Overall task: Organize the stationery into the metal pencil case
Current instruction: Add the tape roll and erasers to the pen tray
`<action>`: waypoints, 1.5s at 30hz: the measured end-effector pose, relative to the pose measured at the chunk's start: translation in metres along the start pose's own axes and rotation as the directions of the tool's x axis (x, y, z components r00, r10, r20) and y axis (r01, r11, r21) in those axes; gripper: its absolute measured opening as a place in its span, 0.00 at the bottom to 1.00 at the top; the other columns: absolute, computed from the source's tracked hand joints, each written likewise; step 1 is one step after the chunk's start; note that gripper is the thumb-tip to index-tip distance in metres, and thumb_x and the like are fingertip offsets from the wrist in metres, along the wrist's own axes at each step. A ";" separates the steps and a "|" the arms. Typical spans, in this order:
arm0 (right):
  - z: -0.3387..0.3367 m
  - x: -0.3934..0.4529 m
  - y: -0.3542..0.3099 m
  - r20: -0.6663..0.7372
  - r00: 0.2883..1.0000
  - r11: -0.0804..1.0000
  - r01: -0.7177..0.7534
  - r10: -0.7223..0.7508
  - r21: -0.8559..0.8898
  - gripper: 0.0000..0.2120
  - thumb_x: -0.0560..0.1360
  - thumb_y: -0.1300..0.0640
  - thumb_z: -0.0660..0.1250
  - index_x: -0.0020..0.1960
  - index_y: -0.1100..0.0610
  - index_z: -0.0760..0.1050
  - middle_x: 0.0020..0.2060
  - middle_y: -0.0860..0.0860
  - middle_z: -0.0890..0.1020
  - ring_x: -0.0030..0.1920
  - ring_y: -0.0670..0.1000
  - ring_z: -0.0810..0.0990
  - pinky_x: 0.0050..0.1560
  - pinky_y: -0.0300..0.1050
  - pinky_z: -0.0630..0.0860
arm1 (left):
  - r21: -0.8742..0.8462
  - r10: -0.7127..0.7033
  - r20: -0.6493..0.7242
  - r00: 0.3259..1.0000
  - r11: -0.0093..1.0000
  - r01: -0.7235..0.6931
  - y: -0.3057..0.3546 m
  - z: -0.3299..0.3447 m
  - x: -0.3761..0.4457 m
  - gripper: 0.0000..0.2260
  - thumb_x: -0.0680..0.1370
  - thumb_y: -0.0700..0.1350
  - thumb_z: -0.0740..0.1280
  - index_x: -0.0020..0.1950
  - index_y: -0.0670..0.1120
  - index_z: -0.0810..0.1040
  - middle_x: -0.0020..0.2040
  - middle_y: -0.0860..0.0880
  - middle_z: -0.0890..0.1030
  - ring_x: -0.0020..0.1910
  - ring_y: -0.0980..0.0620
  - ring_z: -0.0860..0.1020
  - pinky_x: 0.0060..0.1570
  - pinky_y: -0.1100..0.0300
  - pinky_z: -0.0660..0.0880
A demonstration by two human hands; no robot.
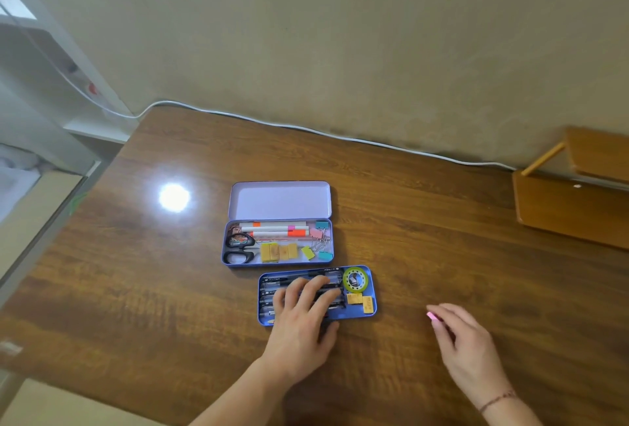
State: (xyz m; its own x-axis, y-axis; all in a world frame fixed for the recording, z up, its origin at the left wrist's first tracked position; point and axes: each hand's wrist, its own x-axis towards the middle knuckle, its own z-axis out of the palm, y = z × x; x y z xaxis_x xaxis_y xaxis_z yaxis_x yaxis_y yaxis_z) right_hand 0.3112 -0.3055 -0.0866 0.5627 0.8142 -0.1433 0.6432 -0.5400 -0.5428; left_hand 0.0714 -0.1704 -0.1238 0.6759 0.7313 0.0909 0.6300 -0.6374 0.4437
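A metal pencil case (pixel 226 244) lies open mid-table, its lilac lid (pixel 279 200) folded back. Its base holds highlighters (pixel 274 229), black scissors (pixel 240 249), yellow erasers (pixel 279 251) and coloured binder clips (pixel 321 243). In front of it sits a blue inner tray (pixel 373 289) with dark pens (pixel 272 282), a green tape roll (pixel 355 279) and two yellow erasers (pixel 360 301). My left hand (pixel 303 313) rests flat on the pens, fingers spread. My right hand (pixel 459 337) hovers to the right of the tray, fingertips pinching a small pink item (pixel 431 315).
The brown wooden table (pixel 170 289) reaches a beige wall, where a white cable (pixel 306 129) runs along the back edge. A wooden stand (pixel 575 208) sits at the far right. The table's left edge drops off beside a white shelf (pixel 51 85).
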 end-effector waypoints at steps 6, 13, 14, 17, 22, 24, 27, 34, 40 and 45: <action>0.033 -0.001 -0.068 0.415 0.877 0.485 -0.479 0.241 0.731 0.06 0.75 0.70 0.65 0.49 0.65 0.79 0.35 0.62 0.83 0.31 0.54 0.81 0.30 0.42 0.79 | -0.273 0.100 -0.014 0.995 0.957 -0.100 0.023 -0.006 0.005 0.16 0.79 0.53 0.65 0.66 0.53 0.73 0.59 0.58 0.78 0.60 0.54 0.69 0.60 0.53 0.67; 0.040 0.001 -0.085 0.408 0.895 0.418 -0.446 0.182 0.792 0.06 0.74 0.67 0.67 0.50 0.62 0.78 0.35 0.61 0.83 0.31 0.52 0.80 0.28 0.40 0.75 | -0.520 0.031 -0.065 0.997 0.852 -0.060 0.032 -0.014 0.009 0.15 0.80 0.43 0.67 0.66 0.49 0.76 0.54 0.57 0.79 0.55 0.59 0.72 0.57 0.65 0.70; 0.041 0.002 -0.083 0.405 0.897 0.423 -0.441 0.178 0.791 0.07 0.73 0.67 0.68 0.51 0.61 0.78 0.36 0.60 0.83 0.31 0.52 0.80 0.28 0.40 0.75 | -0.532 -0.005 -0.072 0.997 0.846 -0.034 0.031 -0.014 0.009 0.15 0.79 0.42 0.67 0.66 0.50 0.76 0.53 0.59 0.79 0.55 0.59 0.73 0.56 0.66 0.71; 0.041 0.002 -0.079 0.419 0.899 0.431 -0.430 0.126 0.793 0.11 0.73 0.67 0.69 0.53 0.56 0.79 0.38 0.61 0.83 0.32 0.53 0.80 0.30 0.42 0.76 | -0.595 -0.105 -0.093 0.990 0.803 0.029 0.032 -0.014 0.008 0.17 0.78 0.40 0.69 0.64 0.55 0.77 0.51 0.60 0.79 0.53 0.57 0.77 0.53 0.66 0.73; 0.044 -0.002 -0.074 0.379 0.925 0.629 -0.312 0.030 0.712 0.11 0.71 0.66 0.71 0.51 0.53 0.83 0.35 0.56 0.84 0.32 0.53 0.81 0.31 0.42 0.76 | -0.701 -0.223 -0.028 0.975 0.700 0.139 0.035 -0.011 0.004 0.15 0.77 0.41 0.70 0.59 0.58 0.77 0.45 0.56 0.83 0.47 0.54 0.82 0.48 0.59 0.78; 0.046 -0.005 -0.074 0.343 0.938 0.674 -0.282 0.044 0.683 0.13 0.72 0.65 0.71 0.48 0.48 0.82 0.37 0.54 0.85 0.34 0.54 0.83 0.32 0.42 0.76 | -0.758 -0.265 0.038 0.963 0.621 0.201 0.038 -0.012 0.003 0.14 0.77 0.43 0.70 0.58 0.58 0.76 0.43 0.54 0.84 0.46 0.53 0.83 0.48 0.55 0.79; 0.048 -0.010 -0.074 0.310 0.951 0.732 -0.214 0.004 0.647 0.15 0.72 0.63 0.70 0.52 0.44 0.80 0.39 0.50 0.85 0.36 0.51 0.84 0.35 0.40 0.78 | -0.829 -0.314 0.110 0.943 0.495 0.261 0.041 -0.013 0.004 0.18 0.75 0.42 0.71 0.59 0.60 0.73 0.43 0.52 0.85 0.45 0.50 0.84 0.49 0.54 0.80; 0.034 -0.009 -0.072 0.193 0.878 0.898 0.425 -0.439 0.113 0.06 0.74 0.49 0.69 0.50 0.44 0.74 0.39 0.37 0.77 0.38 0.36 0.75 0.36 0.28 0.69 | -0.752 -0.203 0.167 0.965 0.606 0.258 0.028 -0.008 0.002 0.21 0.77 0.41 0.70 0.60 0.65 0.69 0.42 0.55 0.84 0.40 0.54 0.82 0.46 0.60 0.78; 0.038 0.013 -0.071 0.122 0.885 0.880 0.461 -0.449 -0.115 0.09 0.69 0.52 0.74 0.49 0.50 0.80 0.44 0.43 0.79 0.45 0.47 0.77 0.38 0.42 0.77 | -0.579 -0.199 -0.009 0.980 0.800 0.157 0.016 -0.010 -0.001 0.10 0.78 0.49 0.68 0.54 0.63 0.72 0.41 0.59 0.79 0.41 0.58 0.78 0.41 0.72 0.71; 0.051 0.021 -0.069 0.190 0.911 0.900 0.398 -0.366 -0.177 0.10 0.70 0.49 0.73 0.51 0.47 0.80 0.47 0.41 0.77 0.49 0.47 0.74 0.43 0.39 0.73 | -0.452 -0.114 -0.040 0.993 0.888 0.084 0.004 -0.016 -0.005 0.05 0.79 0.45 0.66 0.54 0.51 0.77 0.43 0.57 0.74 0.41 0.58 0.75 0.40 0.65 0.74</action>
State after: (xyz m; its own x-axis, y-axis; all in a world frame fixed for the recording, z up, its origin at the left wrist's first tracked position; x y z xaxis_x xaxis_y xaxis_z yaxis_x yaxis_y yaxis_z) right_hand 0.2517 -0.2398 -0.0943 0.1785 0.9799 -0.0892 0.8949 -0.1993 -0.3993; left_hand 0.0641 -0.1730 -0.1082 0.5842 0.8082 0.0750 0.4433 -0.3951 0.8046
